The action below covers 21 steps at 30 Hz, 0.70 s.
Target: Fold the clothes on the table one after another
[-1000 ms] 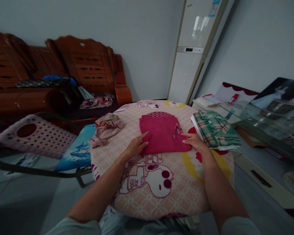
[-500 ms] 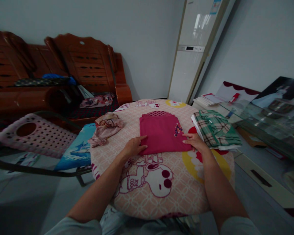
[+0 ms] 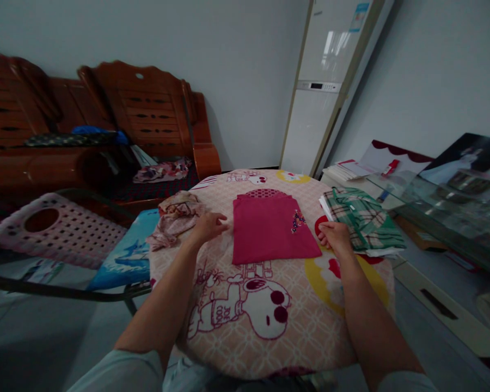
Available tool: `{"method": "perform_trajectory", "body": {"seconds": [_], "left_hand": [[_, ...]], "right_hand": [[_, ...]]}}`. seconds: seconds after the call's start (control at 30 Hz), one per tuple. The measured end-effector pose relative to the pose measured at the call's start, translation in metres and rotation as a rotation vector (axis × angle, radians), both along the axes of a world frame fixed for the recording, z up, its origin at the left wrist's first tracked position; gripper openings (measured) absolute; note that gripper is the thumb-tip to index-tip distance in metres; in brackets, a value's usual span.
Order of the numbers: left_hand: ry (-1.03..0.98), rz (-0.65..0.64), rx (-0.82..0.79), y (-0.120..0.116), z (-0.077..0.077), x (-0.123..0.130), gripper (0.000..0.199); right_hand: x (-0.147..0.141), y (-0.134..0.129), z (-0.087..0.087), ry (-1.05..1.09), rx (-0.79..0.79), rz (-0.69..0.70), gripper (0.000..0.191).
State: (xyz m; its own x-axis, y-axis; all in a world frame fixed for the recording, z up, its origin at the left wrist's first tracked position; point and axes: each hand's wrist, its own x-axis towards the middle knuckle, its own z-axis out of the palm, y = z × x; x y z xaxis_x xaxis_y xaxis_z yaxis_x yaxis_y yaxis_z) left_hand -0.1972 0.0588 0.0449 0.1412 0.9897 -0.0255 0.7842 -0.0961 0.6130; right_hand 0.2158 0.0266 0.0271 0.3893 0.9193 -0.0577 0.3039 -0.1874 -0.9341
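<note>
A dark pink garment [image 3: 269, 231], folded into a neat rectangle with a beaded floral motif near its right side, lies flat on the round table. My left hand [image 3: 208, 227] hovers just left of it, fingers partly stretched and apart, holding nothing. On the other side, my right hand [image 3: 335, 237] is off the cloth with its fingers curled in; nothing shows in them. Close beyond that hand rests a stack of folded clothes with a green plaid shirt [image 3: 361, 218] on top. Behind my left hand sits a crumpled pale pink patterned cloth [image 3: 177, 216].
A patterned tablecloth [image 3: 232, 348] with cartoon dogs covers the table. At left stand a woven-back chair [image 3: 77, 234] with a blue cushion [image 3: 124, 256] and carved wooden seats [image 3: 147, 109]. A glass shelf [image 3: 445, 209] is close on the right.
Both hands have let go of the pink garment's sides and moved outward, the left toward the crumpled cloth, the right toward the plaid stack. The garment stays in place.
</note>
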Motion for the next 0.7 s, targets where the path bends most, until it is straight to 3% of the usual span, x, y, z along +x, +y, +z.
{"method": "perform_trajectory", "body": {"seconds": [0.13,0.3,0.4,0.57,0.7], "left_hand": [[-0.182,0.157,0.08,0.046,-0.003,0.022,0.043],[0.094,0.348,0.142,0.092,-0.012,0.045,0.049],[0.141,0.316,0.075,0.115,-0.016,0.046,0.05],[0.114,0.213,-0.043,0.146,-0.014,0.041,0.025],[0.086,0.19,-0.125,0.157,-0.007,0.042,0.013]], "right_hand": [[-0.021,0.023,0.011,0.026,0.095,0.039,0.01],[-0.046,0.058,0.021,0.094,0.107,0.081,0.013],[-0.054,0.083,0.021,0.182,0.08,0.057,0.025],[-0.062,0.126,0.02,0.39,0.03,0.039,0.043],[-0.07,0.154,0.019,0.328,-0.065,0.042,0.049]]}}
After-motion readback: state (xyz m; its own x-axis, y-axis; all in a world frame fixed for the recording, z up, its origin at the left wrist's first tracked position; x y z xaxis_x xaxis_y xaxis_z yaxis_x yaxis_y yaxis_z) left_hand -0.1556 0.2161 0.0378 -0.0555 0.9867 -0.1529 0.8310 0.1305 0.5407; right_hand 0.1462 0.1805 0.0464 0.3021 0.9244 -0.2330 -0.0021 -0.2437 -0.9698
